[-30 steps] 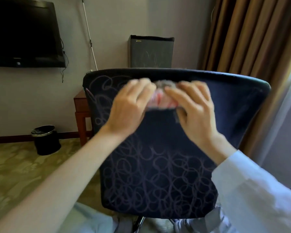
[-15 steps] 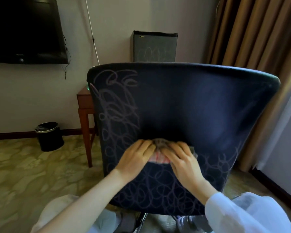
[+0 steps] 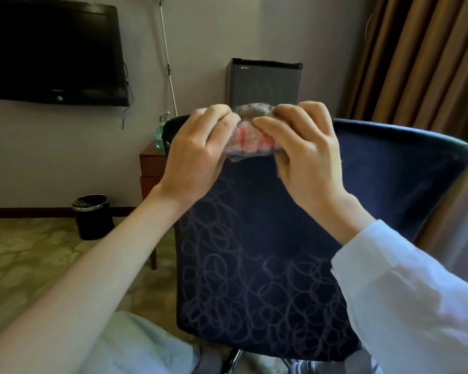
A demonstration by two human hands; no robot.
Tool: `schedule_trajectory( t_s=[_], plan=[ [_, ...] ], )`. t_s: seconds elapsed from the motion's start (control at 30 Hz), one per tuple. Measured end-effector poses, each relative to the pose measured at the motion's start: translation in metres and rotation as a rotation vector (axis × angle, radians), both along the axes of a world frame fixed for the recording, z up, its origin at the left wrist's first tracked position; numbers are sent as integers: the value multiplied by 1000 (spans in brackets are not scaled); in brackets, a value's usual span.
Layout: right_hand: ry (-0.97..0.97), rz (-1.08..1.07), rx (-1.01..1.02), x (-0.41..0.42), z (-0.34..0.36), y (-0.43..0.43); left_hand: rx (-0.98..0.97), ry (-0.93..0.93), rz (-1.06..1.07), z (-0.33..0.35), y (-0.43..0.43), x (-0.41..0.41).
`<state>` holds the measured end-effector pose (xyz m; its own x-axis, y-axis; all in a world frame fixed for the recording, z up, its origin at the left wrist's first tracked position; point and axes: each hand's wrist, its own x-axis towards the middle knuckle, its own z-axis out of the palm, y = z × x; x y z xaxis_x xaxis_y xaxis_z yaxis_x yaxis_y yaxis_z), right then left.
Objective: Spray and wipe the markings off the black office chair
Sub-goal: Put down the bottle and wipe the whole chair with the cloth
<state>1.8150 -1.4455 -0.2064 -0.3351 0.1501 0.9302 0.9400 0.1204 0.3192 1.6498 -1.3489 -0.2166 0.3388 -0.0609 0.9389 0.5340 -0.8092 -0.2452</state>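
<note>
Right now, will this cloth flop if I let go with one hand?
Probably yes: the cloth is bunched and creased between your left hand and right hand, so it looks soft. Likely light too, since fingertips alone grip it.

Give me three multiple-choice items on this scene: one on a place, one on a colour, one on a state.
1. Where is the waste bin? A on the floor by the wall; B on a shelf; C on a bed.
2. What colour is the curtain? A white; B brown; C green.
3. Who holds the cloth? A one hand only; B nobody; C both hands.
Answers: 1 A, it stands on the floor below the TV. 2 B, its folds are brown. 3 C, the left hand and right hand each grip it.
</note>
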Motion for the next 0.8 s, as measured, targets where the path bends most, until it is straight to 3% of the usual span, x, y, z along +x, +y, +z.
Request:
schedule_trajectory(
  t_s=[0.3,0.4,0.5,0.67,0.8],
  plan=[
    [-26,-60,-455,11,-184,14,-318,224,-52,-190,17,5],
    [0,-76,-530,7,-206,11,-370,330,-74,-208,18,4],
    [-21,-26,-402,0,-172,15,-321,270,-102,-178,23,-2],
    [-68,35,-67,-32,-45,27,-81,-60,3,-58,34,-24],
    [-116,43,35,-65,15,42,-27,-204,11,-8,49,-48]
  ],
)
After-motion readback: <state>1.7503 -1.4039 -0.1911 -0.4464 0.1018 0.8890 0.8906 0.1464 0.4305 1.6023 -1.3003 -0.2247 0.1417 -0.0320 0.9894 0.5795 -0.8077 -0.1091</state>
